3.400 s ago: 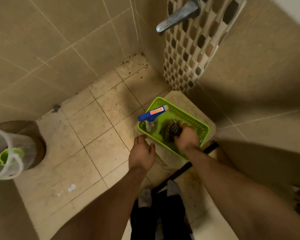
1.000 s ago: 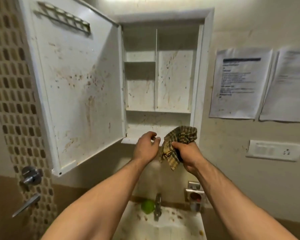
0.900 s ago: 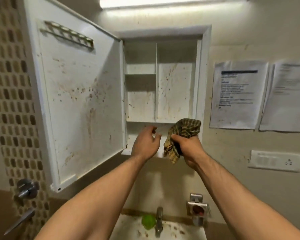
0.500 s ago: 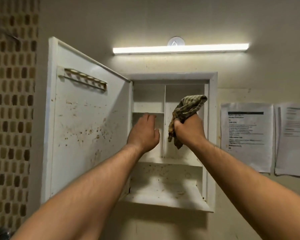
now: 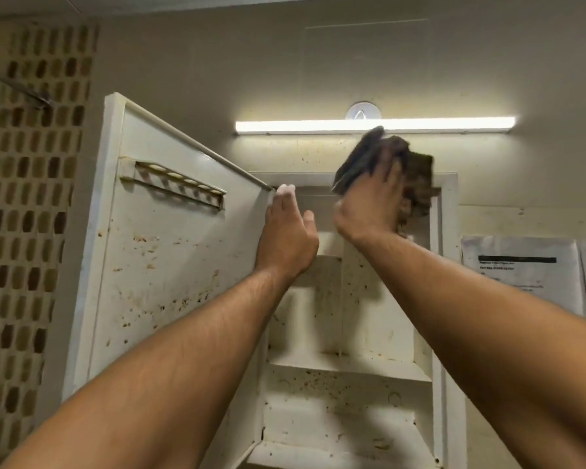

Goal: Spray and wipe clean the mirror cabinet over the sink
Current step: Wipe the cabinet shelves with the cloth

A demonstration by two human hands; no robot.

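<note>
The white wall cabinet (image 5: 449,299) stands open, its shelves speckled with brown stains. Its door (image 5: 169,275) swings out to the left, the stained inner side facing me, with a slotted holder near the top. My right hand (image 5: 369,204) presses a bunched checked cloth (image 5: 417,177) against the cabinet's top right corner; hand and cloth are motion-blurred. My left hand (image 5: 286,238) rests flat, fingers together, against the door's hinge edge at the top. No spray bottle is in view.
A lit tube light (image 5: 454,125) runs along the wall just above the cabinet. Printed paper sheets (image 5: 522,275) hang to the right. A mosaic tile strip (image 5: 27,211) and a shower arm (image 5: 17,91) are on the left.
I went from crouching at a green basket on the floor to standing at the cabinet. Both hands rose; the cloth moved from the middle shelves up to the top right corner.
</note>
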